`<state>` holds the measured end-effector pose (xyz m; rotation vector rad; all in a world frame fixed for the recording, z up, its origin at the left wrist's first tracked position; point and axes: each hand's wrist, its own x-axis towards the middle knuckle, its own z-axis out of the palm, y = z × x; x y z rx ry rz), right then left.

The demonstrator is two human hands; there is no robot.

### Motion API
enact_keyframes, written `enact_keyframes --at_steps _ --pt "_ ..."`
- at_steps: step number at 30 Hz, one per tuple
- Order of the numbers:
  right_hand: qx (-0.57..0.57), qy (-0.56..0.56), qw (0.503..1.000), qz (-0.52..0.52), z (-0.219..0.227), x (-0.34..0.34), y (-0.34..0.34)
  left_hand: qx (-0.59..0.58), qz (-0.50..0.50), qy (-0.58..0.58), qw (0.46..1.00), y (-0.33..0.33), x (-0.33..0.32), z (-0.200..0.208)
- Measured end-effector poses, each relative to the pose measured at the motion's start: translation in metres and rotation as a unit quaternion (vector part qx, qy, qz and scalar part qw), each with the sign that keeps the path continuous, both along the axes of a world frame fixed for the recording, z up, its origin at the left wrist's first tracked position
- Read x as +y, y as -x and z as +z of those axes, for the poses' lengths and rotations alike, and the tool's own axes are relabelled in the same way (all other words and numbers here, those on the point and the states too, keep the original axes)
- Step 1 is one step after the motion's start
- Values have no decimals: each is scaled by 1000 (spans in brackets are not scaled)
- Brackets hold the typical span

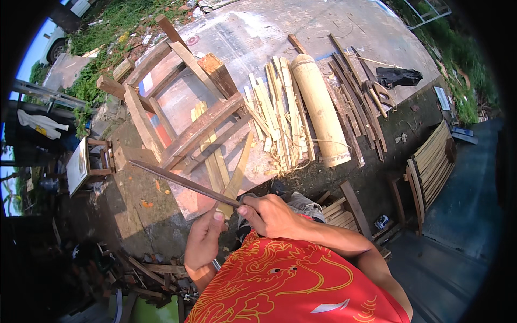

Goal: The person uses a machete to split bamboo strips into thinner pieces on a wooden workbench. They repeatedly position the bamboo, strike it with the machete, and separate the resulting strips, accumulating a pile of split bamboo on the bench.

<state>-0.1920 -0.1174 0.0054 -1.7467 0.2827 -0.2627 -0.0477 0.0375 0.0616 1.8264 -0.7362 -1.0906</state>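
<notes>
- The person's right hand (271,215) was closed around the near end of a long, dark blade-like tool (180,182), its thumb laid along it; the tool's tapering end pointed away to the person's left.
- The left hand (203,239) was gripping too, thumb pressed on the near end of a flat, pale bamboo strip (239,169), though I could not make out all its fingers.
- That strip was in front of the person's body, angled up and away — the dark tool lay across it near its lower end, close by both hands.
- Just beyond, more pale strips (213,161) lay under a tilted wooden frame (202,132) of joined rails and legs.
- To the right of the frame, a loose bundle of split bamboo (284,99) spread over the worn, flat surface (231,32).
- Beside that bundle was a thick bamboo pole (320,110), whole and round, and past it a row of narrow dark wood pieces (355,91).
- A crumpled black bag (398,77) was near the surface's far right edge.
- Off to the right stood a slatted piece of furniture (431,167) — well apart from the hands.
- The person wore a red shirt (285,280) with yellow line drawing.
</notes>
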Motion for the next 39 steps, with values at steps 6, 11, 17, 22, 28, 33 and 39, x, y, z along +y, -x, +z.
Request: enact_keyframes --at_steps 6,11,17,22,28,33,39 --pt "64 63 996 -18 -4 5 0 -3 -6 7 1000 -3 9 0" --pt "100 16 993 -64 -3 8 -2 16 2 30 999 -7 15 -1" --pt "48 68 996 22 -6 5 -1 6 -16 -24 1000 -7 24 -3" --pt "126 73 989 -32 -3 4 0 44 12 0 999 -6 27 -7" --pt "28 69 997 -3 -2 13 0 31 11 -42 999 -2 28 -13" --pt "73 35 994 -73 -4 20 2 103 52 64 991 8 22 -17" --pt "111 40 990 -71 -2 14 1 159 86 77 980 18 18 -20"
